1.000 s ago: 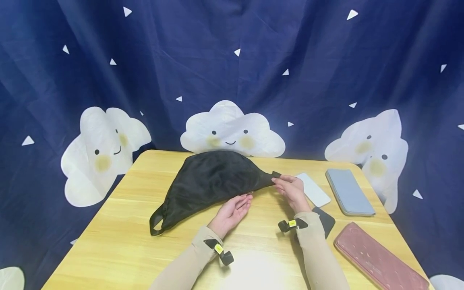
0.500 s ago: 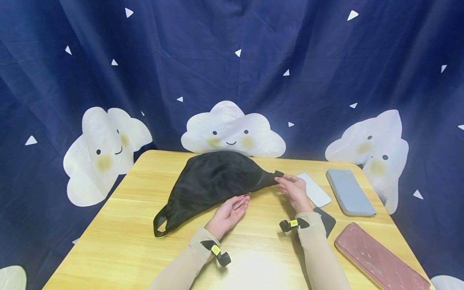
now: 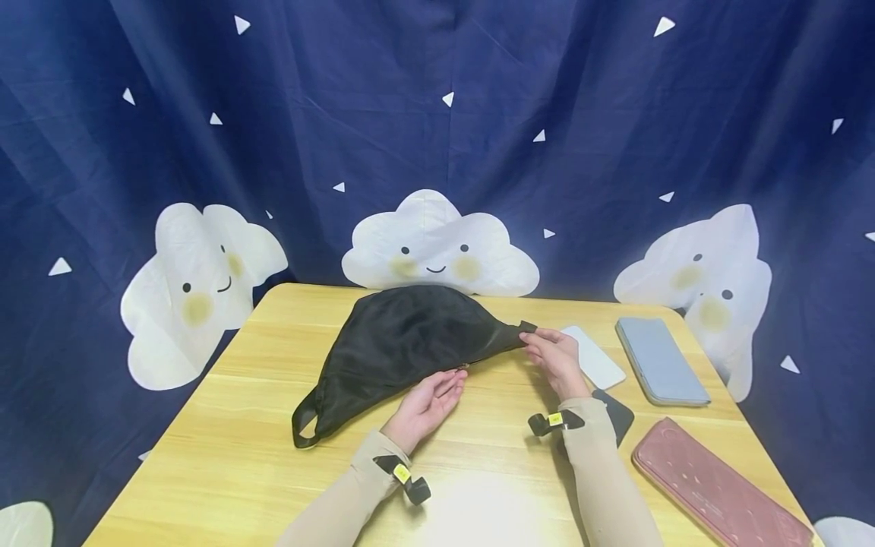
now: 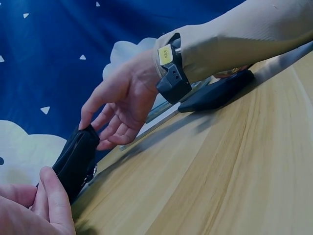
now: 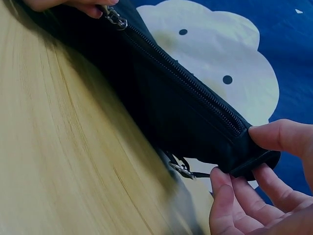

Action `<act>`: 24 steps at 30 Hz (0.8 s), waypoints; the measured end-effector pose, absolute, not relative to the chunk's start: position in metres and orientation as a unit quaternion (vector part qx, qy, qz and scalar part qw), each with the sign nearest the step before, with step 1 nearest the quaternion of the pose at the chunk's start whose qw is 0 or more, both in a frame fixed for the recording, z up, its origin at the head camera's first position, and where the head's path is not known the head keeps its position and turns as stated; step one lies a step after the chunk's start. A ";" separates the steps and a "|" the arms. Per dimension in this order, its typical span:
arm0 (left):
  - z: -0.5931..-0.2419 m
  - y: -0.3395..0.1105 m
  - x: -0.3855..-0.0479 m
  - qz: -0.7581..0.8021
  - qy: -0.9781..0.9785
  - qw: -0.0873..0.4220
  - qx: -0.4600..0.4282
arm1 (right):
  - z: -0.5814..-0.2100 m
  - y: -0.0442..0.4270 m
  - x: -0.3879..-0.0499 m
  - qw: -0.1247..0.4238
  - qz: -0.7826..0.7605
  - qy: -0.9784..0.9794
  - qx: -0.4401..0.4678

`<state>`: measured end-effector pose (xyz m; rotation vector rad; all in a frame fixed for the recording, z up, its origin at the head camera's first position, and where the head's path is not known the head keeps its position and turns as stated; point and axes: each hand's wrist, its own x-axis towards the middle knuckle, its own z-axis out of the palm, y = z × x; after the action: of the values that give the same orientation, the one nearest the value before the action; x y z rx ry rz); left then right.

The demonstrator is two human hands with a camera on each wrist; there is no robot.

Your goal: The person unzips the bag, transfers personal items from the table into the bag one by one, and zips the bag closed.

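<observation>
A black half-moon waist bag (image 3: 403, 334) lies across the table, its curved side facing away from me. My left hand (image 3: 422, 408) pinches the metal zipper pull (image 5: 115, 19) at the bag's near edge. In the right wrist view, the zipper (image 5: 188, 78) runs from that pull to the bag's right end. My right hand (image 3: 557, 361) grips this end between thumb and fingers. A buckle (image 5: 182, 169) hangs beside the right fingertips. A strap loop (image 3: 304, 425) sticks out at the bag's left end.
To the right lie a white phone-like slab (image 3: 593, 357), a grey-blue wallet (image 3: 661, 361), a dark flat item (image 3: 618, 418) partly behind the right sleeve, and a pink long wallet (image 3: 718, 482). A blue cloud-print curtain (image 3: 437, 114) hangs behind the wooden table (image 3: 225, 425).
My left hand has slid a little left along the bag's edge with the zipper pull. The bag and my right hand have shifted slightly right.
</observation>
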<state>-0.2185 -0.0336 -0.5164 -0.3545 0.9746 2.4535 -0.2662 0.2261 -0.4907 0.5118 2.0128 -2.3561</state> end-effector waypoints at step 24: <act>-0.517 -0.044 -0.216 0.895 0.350 0.241 -0.134 | -0.487 0.228 -0.263 -0.005 -0.748 0.642 0.168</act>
<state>-0.2158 -0.0438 -0.5175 -0.3661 0.9565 2.4483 -0.2626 0.2281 -0.4868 0.5293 2.0248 -2.3562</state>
